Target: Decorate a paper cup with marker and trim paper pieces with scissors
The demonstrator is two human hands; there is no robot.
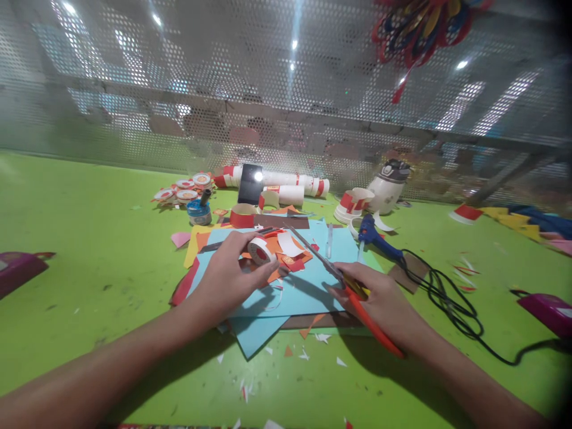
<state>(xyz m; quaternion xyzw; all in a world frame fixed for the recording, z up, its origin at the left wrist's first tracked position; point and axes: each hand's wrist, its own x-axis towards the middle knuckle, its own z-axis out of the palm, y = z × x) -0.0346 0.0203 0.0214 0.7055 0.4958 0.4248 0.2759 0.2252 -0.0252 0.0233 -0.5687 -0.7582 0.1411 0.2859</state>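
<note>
Between the thumb and fingers of my left hand (230,271) is a short white paper cup piece (260,251) with a red patch inside it. My right hand (379,298) grips orange-handled scissors (370,322), their blades pointing up and left toward the middle. Beneath both hands lies a stack of light blue paper sheets (308,298). Orange and red paper scraps (292,262) and a curved white piece (289,245) rest on the stack, just right of the cup piece. A slim cutter (329,241) lies near the scissor blades.
A blue glue gun (379,238) with a looping black cord (447,304) lies on the right. Behind the paper stand a phone (250,185), white paper cups (353,205), a blue jar (199,211) and a white container (388,187). Small scraps litter the green table (147,369).
</note>
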